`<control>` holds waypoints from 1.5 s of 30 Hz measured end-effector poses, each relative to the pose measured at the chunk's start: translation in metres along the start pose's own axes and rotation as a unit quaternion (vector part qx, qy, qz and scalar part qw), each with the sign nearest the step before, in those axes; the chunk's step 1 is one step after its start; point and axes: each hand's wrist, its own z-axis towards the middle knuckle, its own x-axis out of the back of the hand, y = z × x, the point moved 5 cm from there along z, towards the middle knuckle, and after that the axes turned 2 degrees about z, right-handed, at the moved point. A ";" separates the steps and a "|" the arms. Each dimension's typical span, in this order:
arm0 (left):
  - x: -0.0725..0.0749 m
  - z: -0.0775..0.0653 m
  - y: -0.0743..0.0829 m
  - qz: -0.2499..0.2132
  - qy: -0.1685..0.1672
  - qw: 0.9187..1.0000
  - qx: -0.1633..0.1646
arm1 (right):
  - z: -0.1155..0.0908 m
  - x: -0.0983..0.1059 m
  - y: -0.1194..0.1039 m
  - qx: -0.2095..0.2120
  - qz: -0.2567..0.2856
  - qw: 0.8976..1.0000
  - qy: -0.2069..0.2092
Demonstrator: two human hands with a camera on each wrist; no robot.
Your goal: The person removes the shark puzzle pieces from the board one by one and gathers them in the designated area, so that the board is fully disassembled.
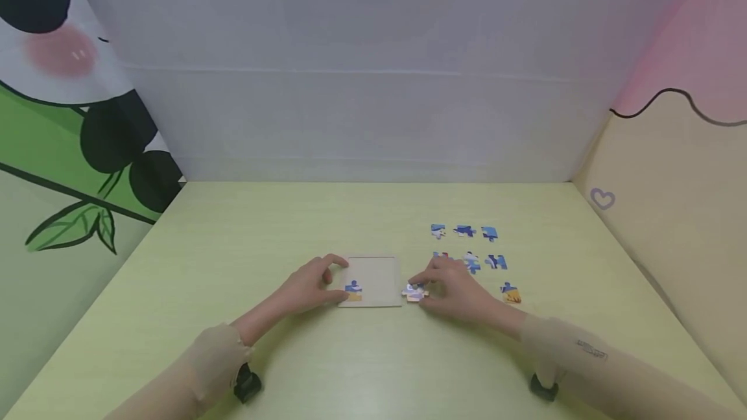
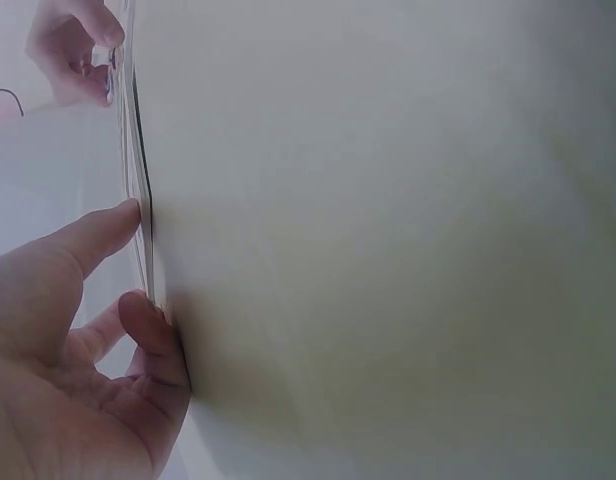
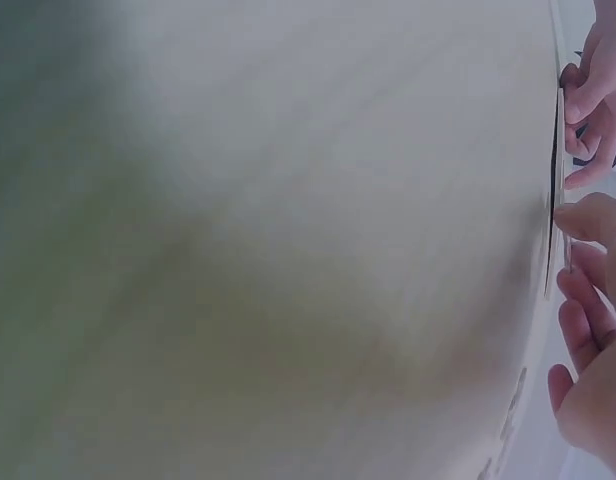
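Note:
A shallow square puzzle tray [image 1: 378,281] lies on the table, with one blue-and-yellow jigsaw piece [image 1: 353,291] in its near left corner. My left hand [image 1: 310,285] holds the tray's left side, thumb at the near corner and index finger at the far corner; its other fingers curl beside the edge in the left wrist view. Just off the tray's right edge, my right hand [image 1: 458,291] pinches a pale purple-and-white jigsaw piece [image 1: 415,293] between thumb and fingers. In the right wrist view, the thumb [image 3: 588,218] hides most of that piece.
Several loose jigsaw pieces lie in rows to the right of the tray, among them a blue one [image 1: 489,233] and an orange one [image 1: 510,293]. My right hand partly covers another piece [image 1: 441,255]. A grey wall [image 1: 373,122] stands behind the table [image 1: 280,225].

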 end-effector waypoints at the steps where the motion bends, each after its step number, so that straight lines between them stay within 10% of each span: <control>1: 0.000 0.000 -0.001 0.000 0.000 1.000 -0.002 | -0.002 0.001 0.002 0.002 -0.005 1.000 0.003; 45: 0.000 0.003 -0.010 -0.023 -0.027 0.998 -0.042 | -0.063 0.054 0.065 -0.064 -0.070 0.995 0.007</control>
